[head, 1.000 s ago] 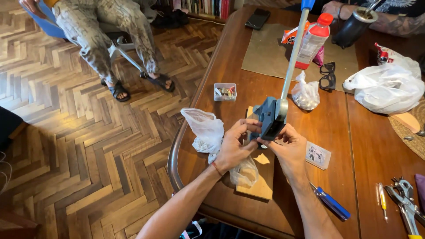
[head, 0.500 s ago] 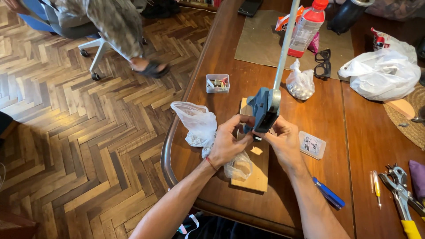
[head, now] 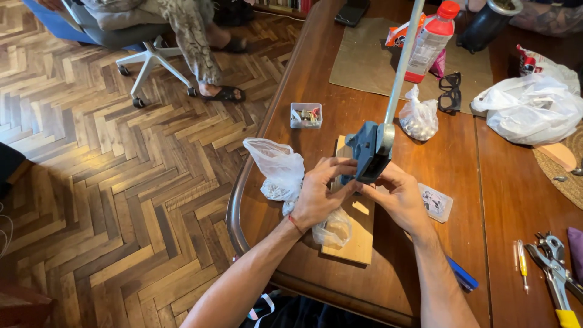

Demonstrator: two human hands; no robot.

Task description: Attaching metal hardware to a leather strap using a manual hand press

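A blue hand press (head: 369, 152) with a long grey lever (head: 404, 58) stands on a pale wooden board (head: 358, 234) near the table's front edge. My left hand (head: 319, 194) reaches under the press head from the left, its fingertips at the base. From the right, my right hand (head: 398, 197) comes in against the press body. Both sets of fingers meet beneath the head; whether they pinch a small part is hidden. A clear plastic bag (head: 279, 170) lies under and left of my left hand.
On the dark wooden table (head: 303, 79) are a small box of parts (head: 306, 115), a knotted bag of small pieces (head: 418, 116), black glasses (head: 450, 91), a red-capped bottle (head: 432, 39), white bags (head: 527, 109), a small flat packet (head: 435, 202), pliers (head: 555, 267). A seated person's legs (head: 194, 42) are at the far left.
The camera has dropped and shifted, so the view has slid down. Both hands stay at the base of the press, fingers drawn closer under its head.
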